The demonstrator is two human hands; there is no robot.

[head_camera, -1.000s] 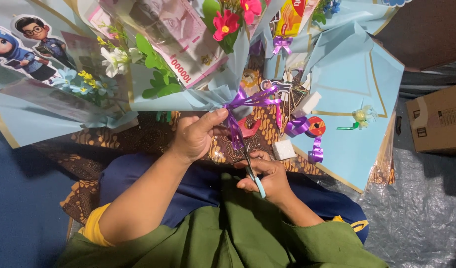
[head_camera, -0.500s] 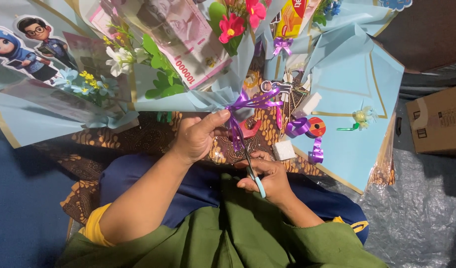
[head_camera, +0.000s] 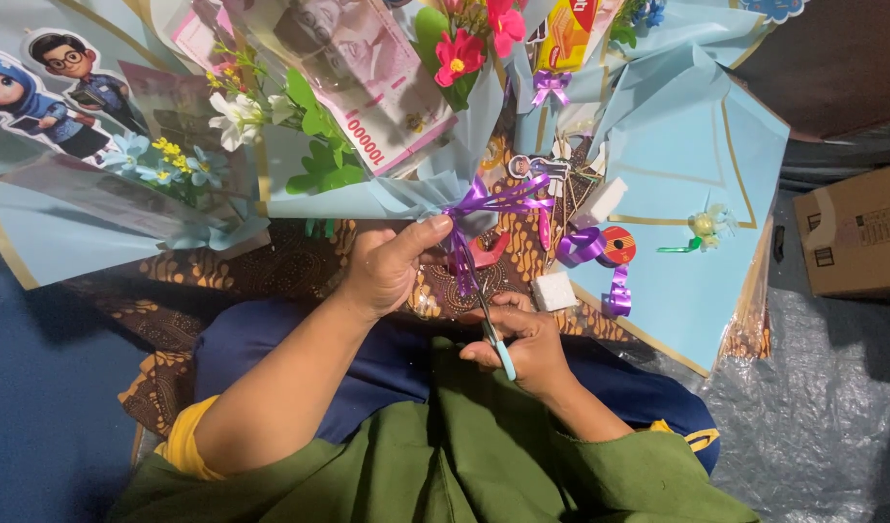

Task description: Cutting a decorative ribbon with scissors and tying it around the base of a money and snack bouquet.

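My left hand [head_camera: 392, 266] grips the gathered neck of a light blue paper bouquet [head_camera: 368, 199], right at the purple ribbon bow [head_camera: 489, 203] tied there. The bouquet holds banknotes [head_camera: 353, 58], artificial flowers [head_camera: 469, 48] and cartoon figure cutouts [head_camera: 53, 87]. My right hand [head_camera: 522, 344] holds scissors with light blue handles [head_camera: 501, 353], blades pointing up along a hanging purple ribbon tail [head_camera: 460, 266]. Both hands sit over my lap, close together.
A ribbon spool [head_camera: 614, 247] with loose purple ribbon, a white block [head_camera: 553, 291], a second pair of scissors [head_camera: 532, 169] and a small flower pick [head_camera: 702, 228] lie on light blue wrapping sheets [head_camera: 697, 155]. A cardboard box [head_camera: 857, 232] stands at right on plastic sheeting.
The bouquet has shifted slightly up and right under my left hand. My right hand with the scissors stays nearly in place.
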